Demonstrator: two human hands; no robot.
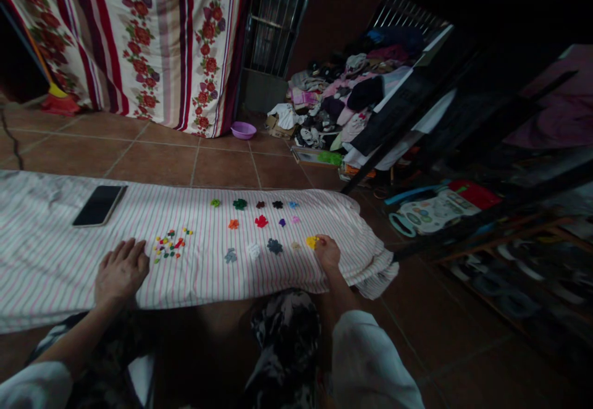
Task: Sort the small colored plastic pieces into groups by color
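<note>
Right hand (328,251) at yellow pieces (312,243), right of frame centre — fingertips drawn together; whether pinching one, can't tell from here. Left hand (123,270) lies flat, fingers loosely spread, beside mixed-colour pieces (172,253), left of centre on cloth-covered counter (199,276). Step in hand looks like placing or tidying yellow; next move likely calls for light fingertip grip. Phone (99,206) at left, screen dark — no brand or writing readable.

Floral curtain (139,44), purple basin (243,130), heaped clothes (340,94).
</note>
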